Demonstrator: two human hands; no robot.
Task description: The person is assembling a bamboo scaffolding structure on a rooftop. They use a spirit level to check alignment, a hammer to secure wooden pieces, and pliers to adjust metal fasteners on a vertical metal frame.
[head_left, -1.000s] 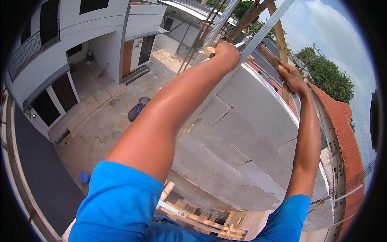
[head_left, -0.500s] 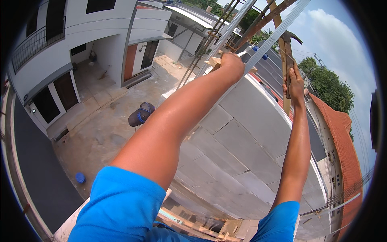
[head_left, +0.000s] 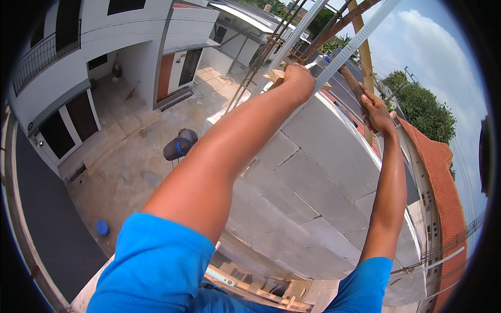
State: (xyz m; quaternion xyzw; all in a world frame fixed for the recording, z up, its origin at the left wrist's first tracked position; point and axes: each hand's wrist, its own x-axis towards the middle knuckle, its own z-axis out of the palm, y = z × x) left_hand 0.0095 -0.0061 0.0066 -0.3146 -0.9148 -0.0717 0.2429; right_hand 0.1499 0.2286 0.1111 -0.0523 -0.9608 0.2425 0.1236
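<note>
My left hand (head_left: 299, 83) is closed on a short piece of wood (head_left: 273, 77) at the top of the grey block wall (head_left: 308, 151). The wood's ends stick out on both sides of the hand. My right hand (head_left: 377, 112) grips a claw hammer (head_left: 353, 82) by its brown handle. That handle tilts up and left toward a perforated metal channel (head_left: 360, 40), and the hammer's head is mostly hidden near the channel. A second metal channel (head_left: 292, 47) rises beyond my left hand.
Rusty steel bars (head_left: 265, 57) and a wooden post (head_left: 367, 65) stand by the wall top. Far below lie a concrete yard (head_left: 125, 182), a blue bucket (head_left: 103, 227) and a dark round container (head_left: 180, 145). Timber planks (head_left: 250, 292) are beneath me.
The hammer has swung down and left from upright toward the metal channel and wood. My right hand has tilted with it, while my left hand stays at the wood.
</note>
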